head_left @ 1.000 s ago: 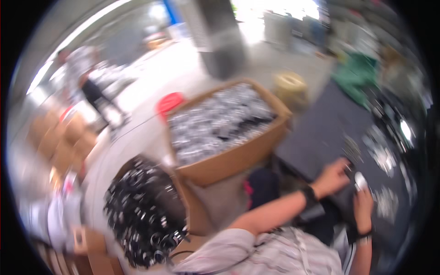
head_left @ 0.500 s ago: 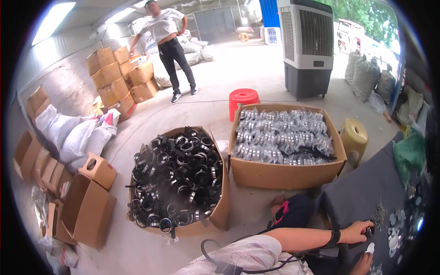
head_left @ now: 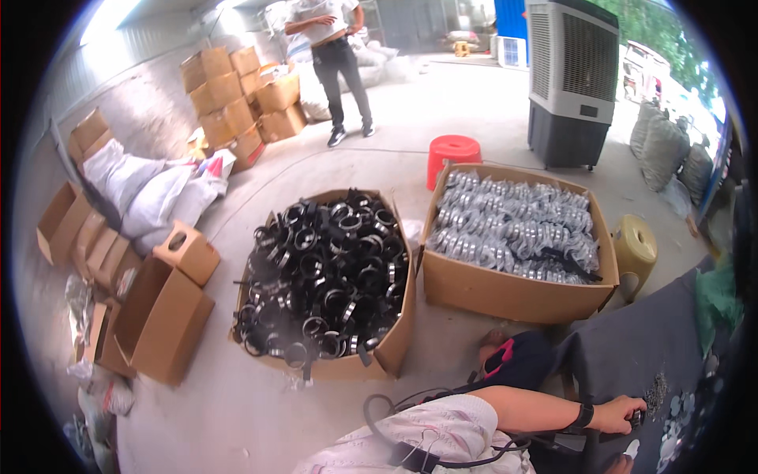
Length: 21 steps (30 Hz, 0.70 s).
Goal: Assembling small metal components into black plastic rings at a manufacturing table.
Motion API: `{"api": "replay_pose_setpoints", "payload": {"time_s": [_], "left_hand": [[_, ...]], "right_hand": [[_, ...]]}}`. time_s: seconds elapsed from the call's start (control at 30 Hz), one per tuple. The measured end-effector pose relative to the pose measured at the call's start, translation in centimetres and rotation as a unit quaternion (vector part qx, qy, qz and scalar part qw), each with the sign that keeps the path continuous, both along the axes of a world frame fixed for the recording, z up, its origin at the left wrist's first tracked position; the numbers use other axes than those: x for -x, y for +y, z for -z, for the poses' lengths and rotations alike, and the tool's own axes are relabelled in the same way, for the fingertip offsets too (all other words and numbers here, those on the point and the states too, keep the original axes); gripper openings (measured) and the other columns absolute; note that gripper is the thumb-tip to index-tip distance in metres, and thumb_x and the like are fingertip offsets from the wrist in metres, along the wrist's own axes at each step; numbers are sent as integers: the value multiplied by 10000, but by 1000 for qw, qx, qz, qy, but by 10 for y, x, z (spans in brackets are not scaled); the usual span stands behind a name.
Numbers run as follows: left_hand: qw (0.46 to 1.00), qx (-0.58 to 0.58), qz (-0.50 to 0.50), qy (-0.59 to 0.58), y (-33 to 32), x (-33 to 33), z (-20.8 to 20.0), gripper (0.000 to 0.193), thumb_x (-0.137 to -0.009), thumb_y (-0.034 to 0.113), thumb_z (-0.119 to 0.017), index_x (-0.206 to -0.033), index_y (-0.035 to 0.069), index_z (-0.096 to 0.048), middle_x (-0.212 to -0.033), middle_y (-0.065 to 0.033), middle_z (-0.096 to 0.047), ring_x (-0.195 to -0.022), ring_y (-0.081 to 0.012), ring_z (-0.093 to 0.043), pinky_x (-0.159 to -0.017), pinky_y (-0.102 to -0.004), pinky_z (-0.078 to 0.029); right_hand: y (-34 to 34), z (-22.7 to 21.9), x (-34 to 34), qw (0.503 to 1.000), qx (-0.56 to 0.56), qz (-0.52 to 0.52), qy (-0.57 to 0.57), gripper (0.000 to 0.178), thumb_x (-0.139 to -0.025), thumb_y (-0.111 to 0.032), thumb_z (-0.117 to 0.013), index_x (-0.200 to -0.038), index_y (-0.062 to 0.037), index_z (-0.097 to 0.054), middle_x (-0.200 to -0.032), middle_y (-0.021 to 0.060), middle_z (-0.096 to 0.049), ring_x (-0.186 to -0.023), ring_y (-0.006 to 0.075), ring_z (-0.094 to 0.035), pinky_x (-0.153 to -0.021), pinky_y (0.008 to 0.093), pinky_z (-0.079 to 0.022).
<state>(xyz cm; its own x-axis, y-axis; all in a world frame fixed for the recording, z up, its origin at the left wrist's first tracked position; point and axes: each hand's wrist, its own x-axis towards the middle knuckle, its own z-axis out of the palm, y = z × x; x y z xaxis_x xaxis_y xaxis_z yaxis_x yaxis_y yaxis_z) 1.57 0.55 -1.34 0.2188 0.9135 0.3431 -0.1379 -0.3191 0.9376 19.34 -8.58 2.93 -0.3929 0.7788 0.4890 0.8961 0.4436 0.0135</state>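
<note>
My left hand, with a black band on its wrist, is closed round a small dark part over the grey cloth-covered table. Only a bit of my right hand shows at the lower edge, with a small white disc at its fingertips. Just past my left hand lies a heap of tiny metal pieces. Several pale round discs are spread beside that heap, toward the right rim.
An open carton of black rings with metal bands stands on the floor. Another carton holds plastic-wrapped metal rings. Nearby are a red stool, a yellow stool and an air cooler. A person stands near stacked boxes.
The view has shifted, so the cartons and room sit further right and higher. My right hand shows less, lower at the edge. The standing person's arm is now bent across the body.
</note>
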Motion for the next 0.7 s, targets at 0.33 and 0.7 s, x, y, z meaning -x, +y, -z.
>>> {"api": "replay_pose_setpoints", "payload": {"time_s": [0.33, 0.7], "left_hand": [[1000, -11, -3, -4, -4, 5, -2, 551, -636, 2, -637, -1166, -21, -486, -614, -78, -488, -575, -181, -470, -539, -319, -380], [1000, -10, -22, -10, 13, -10, 20, 565, -598, 7, -669, -1143, -7, -520, -675, -88, -555, -633, -191, -533, -587, -314, -429]], "right_hand": [[0, -4, 8, 1000, -3, -11, 1, 181, -873, -133, -589, -1006, -16, -628, -957, 221, -612, -841, 407, -582, -740, 456, -478], [-2, -6, 6, 1000, -7, -3, -3, 168, -866, -160, -608, -993, -57, -644, -965, 192, -622, -883, 380, -593, -775, 438, -482]]}}
